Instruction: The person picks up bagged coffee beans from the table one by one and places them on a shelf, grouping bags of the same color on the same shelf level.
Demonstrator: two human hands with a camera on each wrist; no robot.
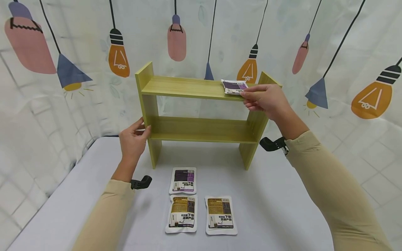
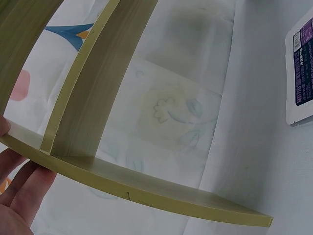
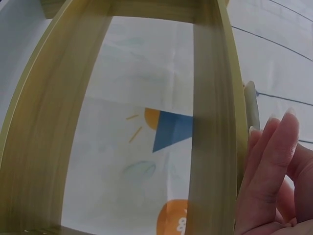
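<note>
A two-tier yellow-green wooden shelf [image 1: 201, 129] stands on the table. My left hand [image 1: 133, 139] grips the edge of its left side panel, thumb on the near side and fingers around the outside. The left wrist view shows those fingers [image 2: 32, 193] against the panel. On the right part of the upper board lies a white-edged purple packet [image 1: 233, 87]. My right hand [image 1: 262, 101] pinches the packet's near right corner, its other fingers lower, in front of the board's edge. In the right wrist view only a pale edge of the packet [image 3: 251, 105] shows beyond the board.
On the white table [image 1: 267, 209] in front of the shelf lie a purple packet [image 1: 183, 180] and, nearer, two brown-and-white packets, one on the left [image 1: 182, 213] and one on the right [image 1: 221, 215]. A lamp-patterned curtain [image 1: 201, 35] hangs behind the shelf.
</note>
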